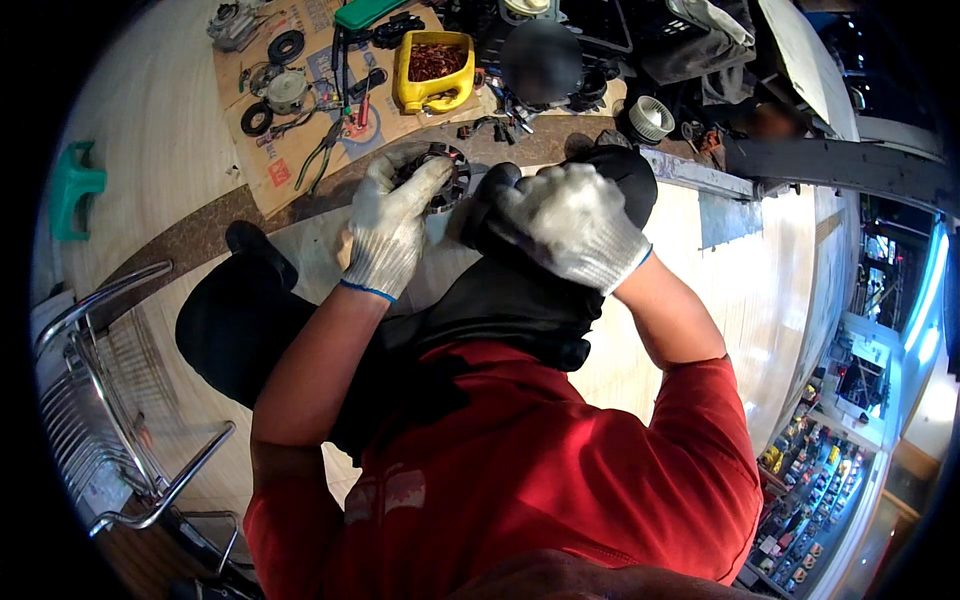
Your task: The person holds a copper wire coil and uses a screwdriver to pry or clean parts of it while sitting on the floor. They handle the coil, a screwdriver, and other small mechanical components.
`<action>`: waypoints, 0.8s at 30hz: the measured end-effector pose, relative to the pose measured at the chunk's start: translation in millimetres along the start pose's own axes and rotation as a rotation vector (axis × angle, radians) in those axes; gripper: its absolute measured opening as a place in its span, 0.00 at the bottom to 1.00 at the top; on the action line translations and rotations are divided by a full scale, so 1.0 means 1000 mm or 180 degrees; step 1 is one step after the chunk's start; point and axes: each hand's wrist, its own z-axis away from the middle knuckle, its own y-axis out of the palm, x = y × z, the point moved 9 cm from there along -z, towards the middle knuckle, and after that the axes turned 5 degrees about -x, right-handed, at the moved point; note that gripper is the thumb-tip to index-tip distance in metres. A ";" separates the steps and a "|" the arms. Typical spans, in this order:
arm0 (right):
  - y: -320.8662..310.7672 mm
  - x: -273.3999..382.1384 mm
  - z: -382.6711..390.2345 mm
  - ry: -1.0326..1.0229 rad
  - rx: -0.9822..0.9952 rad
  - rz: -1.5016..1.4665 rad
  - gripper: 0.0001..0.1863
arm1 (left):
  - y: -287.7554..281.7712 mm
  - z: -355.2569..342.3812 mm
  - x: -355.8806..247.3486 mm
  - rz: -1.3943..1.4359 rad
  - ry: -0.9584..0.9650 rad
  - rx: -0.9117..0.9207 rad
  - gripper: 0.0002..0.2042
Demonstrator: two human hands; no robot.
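My left hand point(388, 225), in a pale knit glove, is closed on a round dark ring part point(448, 180) with slots round its rim, held above the floor in front of me. My right hand point(575, 225), also gloved, is closed over my dark trouser knee, right of the ring part, with a dark shape point(495, 195) at its fingers that I cannot make out. Pliers point(320, 157) and a red-handled tool point(363, 112) lie on cardboard point(280, 175) beyond my left hand.
A yellow cut jug point(453, 82) with small brown pieces, motor parts point(287, 92) and a white blower wheel point(650, 120) lie beyond my hands. A green stool point(75, 180) and chrome chair point(160, 490) stand left. A metal beam point(830, 170) crosses the right.
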 end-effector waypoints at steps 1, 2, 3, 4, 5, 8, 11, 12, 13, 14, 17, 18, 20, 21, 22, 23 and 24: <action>0.006 0.005 0.006 0.0044 -0.0026 0.0210 0.06 | -0.004 -0.003 0.001 0.0015 0.0101 -0.0013 0.14; 0.014 0.007 0.010 0.0058 0.0119 0.0177 0.09 | -0.009 -0.005 0.003 0.0028 0.0202 -0.0027 0.13; 0.020 0.008 0.015 0.0073 0.0264 0.0142 0.12 | -0.011 -0.006 0.004 0.0041 0.0303 -0.0041 0.12; 0.028 0.009 0.020 0.0091 0.0407 0.0104 0.16 | -0.012 -0.007 0.004 0.0146 0.0198 -0.0140 0.11; 0.031 0.010 0.023 0.0171 0.0304 0.0108 0.15 | -0.012 -0.008 0.002 0.0250 0.0092 -0.0239 0.11; 0.036 0.002 0.029 0.0166 0.0063 0.0050 0.07 | -0.012 -0.005 -0.003 0.0598 -0.0092 -0.0459 0.09; 0.044 -0.047 0.043 0.0531 0.0006 0.0318 0.07 | -0.014 -0.007 -0.001 0.0895 -0.0151 -0.0330 0.08; 0.045 -0.070 0.048 0.0656 -0.0154 0.0334 0.07 | -0.011 -0.008 0.000 0.0925 -0.0232 -0.0174 0.08; 0.038 -0.087 0.049 0.0793 -0.0264 0.0258 0.08 | -0.009 -0.007 0.002 0.0952 -0.0294 -0.0045 0.08; 0.030 -0.100 0.048 0.0928 -0.0384 0.0179 0.10 | -0.006 -0.005 0.004 0.0947 -0.0364 0.0019 0.09; 0.035 -0.120 0.049 0.1061 -0.0305 0.0033 0.11 | 0.002 -0.002 0.013 0.1097 -0.0616 0.0116 0.09; 0.037 -0.123 0.051 0.0982 -0.0310 -0.0014 0.11 | 0.003 -0.002 0.013 0.1081 -0.0606 0.0109 0.09; 0.042 -0.132 0.059 0.0799 -0.0432 0.0120 0.10 | 0.005 -0.002 0.010 0.1044 -0.0592 0.0104 0.10; 0.042 -0.135 0.062 0.0696 -0.0500 0.0181 0.10 | 0.003 -0.004 0.009 0.1063 -0.0515 0.0151 0.10; 0.033 -0.137 0.063 0.0699 -0.0606 0.0241 0.11 | 0.000 -0.005 0.007 0.1091 -0.0440 0.0194 0.10; 0.036 -0.145 0.066 0.0731 -0.0447 0.0152 0.14 | 0.000 -0.006 0.004 0.1119 -0.0367 0.0240 0.11; 0.040 -0.152 0.068 0.0766 -0.0286 0.0065 0.18 | -0.002 -0.006 0.003 0.1103 -0.0338 0.0187 0.11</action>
